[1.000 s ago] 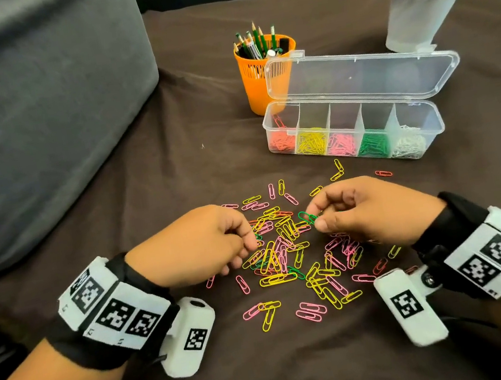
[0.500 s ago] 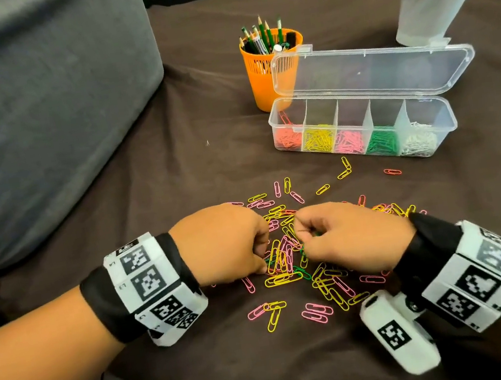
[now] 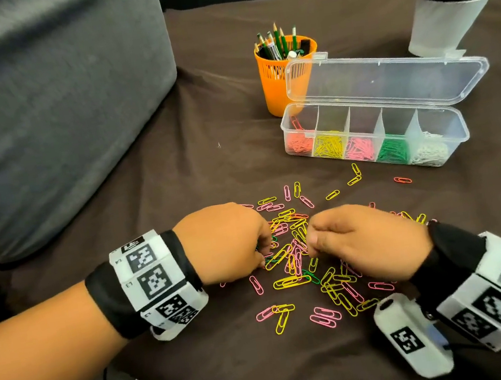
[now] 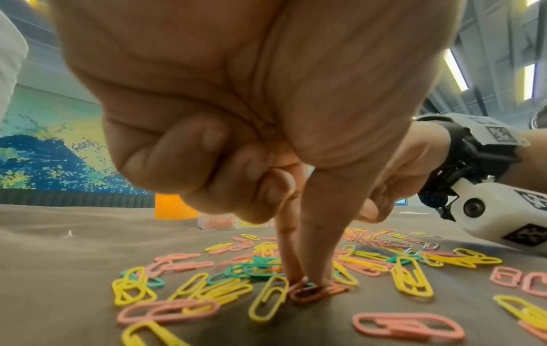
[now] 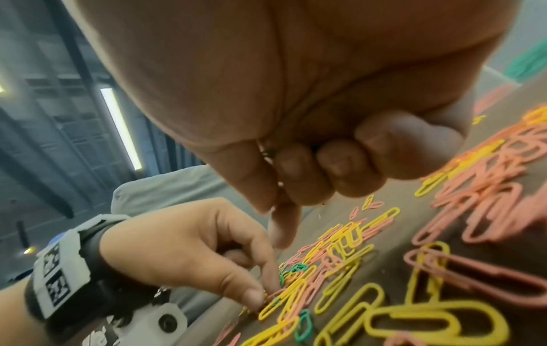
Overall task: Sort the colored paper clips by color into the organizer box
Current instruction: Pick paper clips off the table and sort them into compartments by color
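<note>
Loose paper clips (image 3: pixel 298 257) in yellow, pink, green and orange lie heaped on the brown cloth. My left hand (image 3: pixel 265 254) comes in from the left. Its thumb and index finger (image 4: pixel 308 281) pinch an orange clip (image 4: pixel 316 291) against the cloth, the other fingers curled. My right hand (image 3: pixel 310 238) hovers just right of it with fingers curled, thumb and index (image 5: pixel 278 224) pressed together. A bit of a green clip (image 5: pixel 268 149) shows between thumb and fingers. The clear organizer box (image 3: pixel 460 121) stands open behind, with orange, yellow, pink, green and white clips in separate compartments.
An orange pencil cup (image 3: pixel 279 88) stands behind the box's left end, and a plant in a white pot (image 3: pixel 445 24) at the far right. A grey cushion (image 3: pixel 35 108) borders the cloth on the left. Scattered single clips (image 3: pixel 402 180) lie between heap and box.
My right hand, which pinched a green clip a second ago, has dropped and shifted left over the heap. My left hand has turned knuckles-up and dug its fingertips into the clips.
</note>
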